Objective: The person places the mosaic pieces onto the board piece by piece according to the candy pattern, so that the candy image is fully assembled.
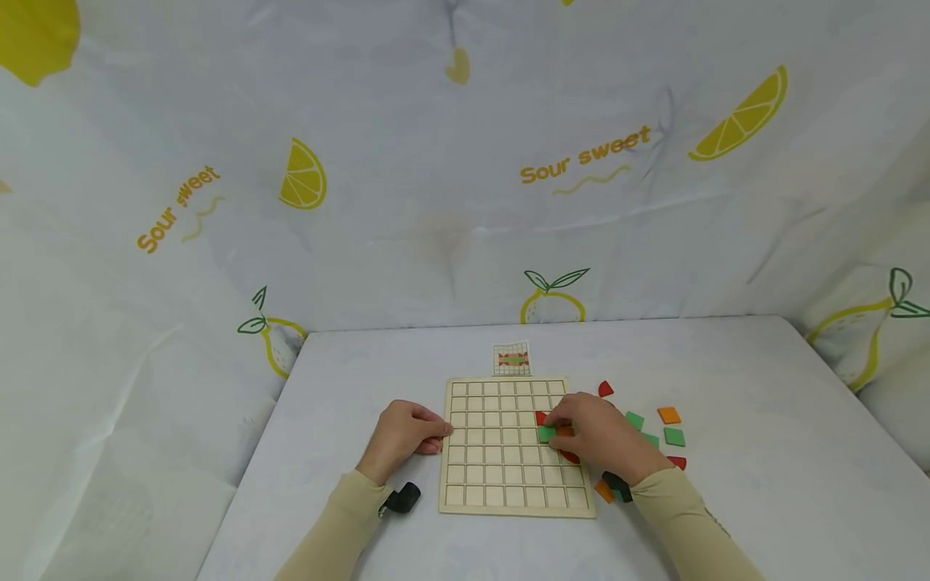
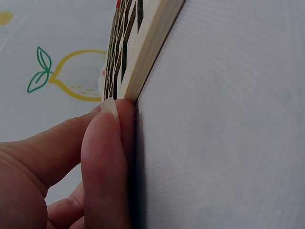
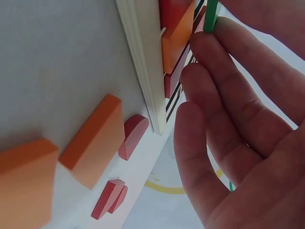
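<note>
A pale wooden grid board [image 1: 501, 476] lies flat on the white table, its edge close up in the left wrist view [image 2: 147, 47] and in the right wrist view [image 3: 143, 57]. My left hand [image 1: 407, 436] rests against the board's left edge, fingers [image 2: 102, 157] curled and pressing the rim. My right hand [image 1: 592, 432] is over the board's right side and pinches a green square tile [image 1: 546, 434] [image 3: 210, 16] at a cell. Red [image 1: 541, 418] and orange [image 3: 178, 28] tiles lie on the board beside it.
A small pattern card [image 1: 512, 358] lies just beyond the board. Loose tiles are scattered right of the board: red [image 1: 605, 389], green [image 1: 673, 436], orange [image 1: 668, 415] [image 3: 93, 138]. Lemon-print cloth walls in the table on three sides.
</note>
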`<state>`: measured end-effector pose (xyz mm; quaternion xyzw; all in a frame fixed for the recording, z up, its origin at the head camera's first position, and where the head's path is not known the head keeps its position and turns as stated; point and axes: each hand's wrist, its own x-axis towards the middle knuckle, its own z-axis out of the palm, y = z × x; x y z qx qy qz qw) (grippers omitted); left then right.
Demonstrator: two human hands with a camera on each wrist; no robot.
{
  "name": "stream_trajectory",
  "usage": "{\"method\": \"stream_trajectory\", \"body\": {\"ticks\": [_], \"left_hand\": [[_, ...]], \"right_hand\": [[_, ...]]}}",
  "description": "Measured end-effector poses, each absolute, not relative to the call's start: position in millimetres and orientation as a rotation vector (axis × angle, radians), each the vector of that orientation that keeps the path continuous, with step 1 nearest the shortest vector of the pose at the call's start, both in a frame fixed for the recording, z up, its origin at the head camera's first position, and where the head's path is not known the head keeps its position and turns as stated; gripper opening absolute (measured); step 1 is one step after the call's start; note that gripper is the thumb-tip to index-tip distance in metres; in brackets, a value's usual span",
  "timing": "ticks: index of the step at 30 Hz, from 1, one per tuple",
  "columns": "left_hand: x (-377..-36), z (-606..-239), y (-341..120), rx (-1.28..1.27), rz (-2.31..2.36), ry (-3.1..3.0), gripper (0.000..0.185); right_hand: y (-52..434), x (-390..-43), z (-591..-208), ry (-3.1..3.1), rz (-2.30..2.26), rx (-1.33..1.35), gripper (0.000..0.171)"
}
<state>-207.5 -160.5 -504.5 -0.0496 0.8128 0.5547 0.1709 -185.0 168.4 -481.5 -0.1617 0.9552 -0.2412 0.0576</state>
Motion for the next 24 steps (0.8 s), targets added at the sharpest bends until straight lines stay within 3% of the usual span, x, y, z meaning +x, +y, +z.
{"method": "stream_trajectory", "body": {"ticks": [24], "left_hand": [[-207.4,-504.5,-159.9,-0.155,1.561,2.325,0.019]], "right_hand": [[165.4,-182.7,-481.5,2.935,-0.669,-0.509,0.012]]}}
